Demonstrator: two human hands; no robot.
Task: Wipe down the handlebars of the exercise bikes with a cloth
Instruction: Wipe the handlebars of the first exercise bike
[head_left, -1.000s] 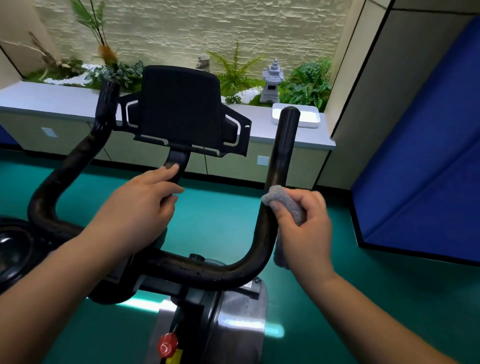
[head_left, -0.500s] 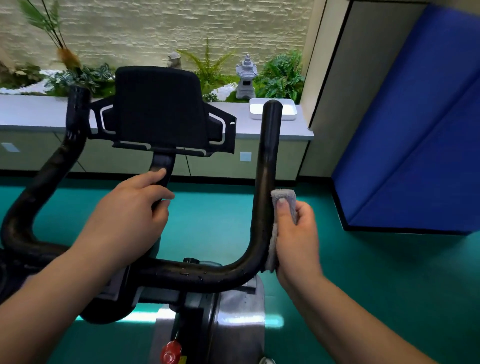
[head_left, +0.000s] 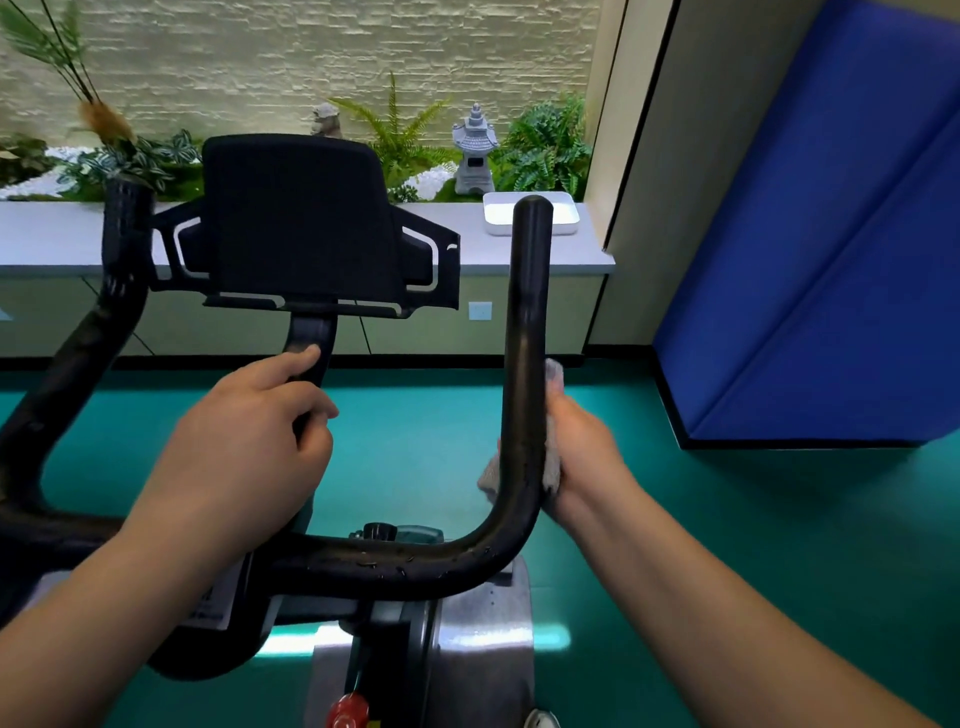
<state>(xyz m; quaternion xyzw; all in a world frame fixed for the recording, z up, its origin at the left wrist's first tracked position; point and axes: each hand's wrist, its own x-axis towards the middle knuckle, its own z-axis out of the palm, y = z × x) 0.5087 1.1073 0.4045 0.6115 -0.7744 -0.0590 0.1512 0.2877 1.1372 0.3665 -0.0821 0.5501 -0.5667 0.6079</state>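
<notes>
In the head view, the main risk is the grey cloth slipping loose. Only bunched edges show on either side of the right upright of the handlebars, low in the centre right of the frame. If the grip slackens during a stroke, the cloth could ride off the smooth black tube and drop to the green floor. A stroke that stops short would also leave the top of that bar and the specks near the lower bend unwiped. The far left bar, at the left edge of the frame, looks untouched from here, so I judge much of the job remains.

The right hand is curled, pressing the cloth against the outer side of the upright just above the bend; its fingertips are hidden behind the bar. The left hand, centre left, is closed round the stem beneath the black console, index finger stretched along it, steadying the bike.
</notes>
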